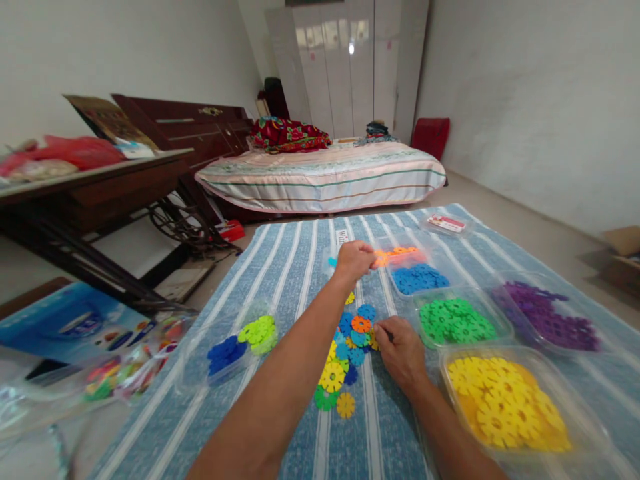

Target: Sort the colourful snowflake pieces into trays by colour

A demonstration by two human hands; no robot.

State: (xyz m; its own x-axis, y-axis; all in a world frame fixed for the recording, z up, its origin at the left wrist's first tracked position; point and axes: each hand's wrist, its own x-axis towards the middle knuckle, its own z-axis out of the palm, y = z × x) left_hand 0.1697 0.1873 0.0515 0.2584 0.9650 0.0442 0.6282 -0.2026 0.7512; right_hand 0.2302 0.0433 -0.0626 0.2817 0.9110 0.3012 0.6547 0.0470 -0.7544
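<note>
My left hand (356, 260) reaches to the tub of orange discs, its fingers pinched on an orange notched snowflake disc (381, 258). Nearer to me, my right hand (403, 350) is closed at the right edge of a mixed pile, its fingertips on a yellow snowflake disc (374, 341), partly covered by them. In the pile lie blue discs (367, 311), another orange disc (361, 324), a bright yellow disc (332, 377) and a green disc (325, 399). Orange discs (403, 251) lie in the tub just right of my left hand.
Clear tubs hold blue discs (420, 278), green discs (456, 320), purple discs (553, 317) and yellow discs (505, 400). On the left, another tub has dark blue discs (226, 353) and lime discs (259, 333). A striped cloth (280, 267) covers the table. A bed (325, 177) stands beyond.
</note>
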